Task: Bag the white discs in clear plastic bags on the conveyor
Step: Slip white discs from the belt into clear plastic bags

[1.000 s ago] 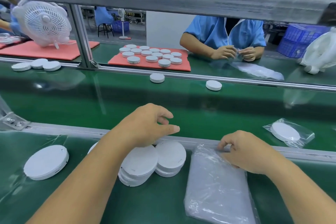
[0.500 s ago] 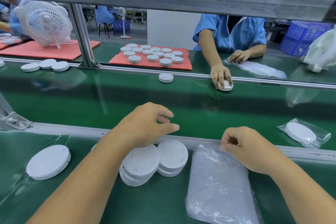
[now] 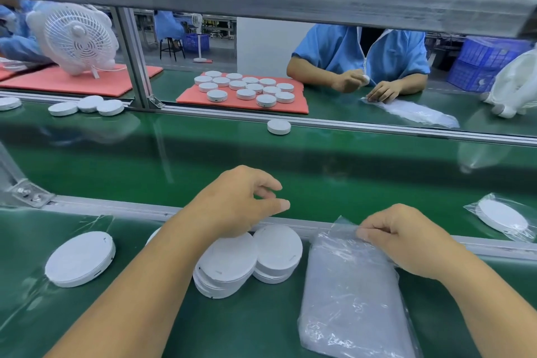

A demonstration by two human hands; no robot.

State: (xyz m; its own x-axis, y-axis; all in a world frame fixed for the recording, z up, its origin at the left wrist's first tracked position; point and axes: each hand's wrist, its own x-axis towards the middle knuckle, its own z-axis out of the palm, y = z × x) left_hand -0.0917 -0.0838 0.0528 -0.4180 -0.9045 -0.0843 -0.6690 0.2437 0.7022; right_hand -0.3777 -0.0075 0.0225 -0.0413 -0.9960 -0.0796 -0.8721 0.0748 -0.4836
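White discs (image 3: 250, 259) between hands

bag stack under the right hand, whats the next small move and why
Probably peel the top bag free. The right hand already pinches a lifted corner of the bag stack, while the left hand hovers empty above the stacked white discs.

Green bench (image 3: 87, 314) w/ discs (image 3: 80, 259), bag stack (image 3: 351, 299).

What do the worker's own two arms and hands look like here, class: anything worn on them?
Both forearms are bare up to the frame's lower edge: no sleeves in view. The left hand and right hand show no gloves, rings, watch or wristband, and the visible fingernails are short.
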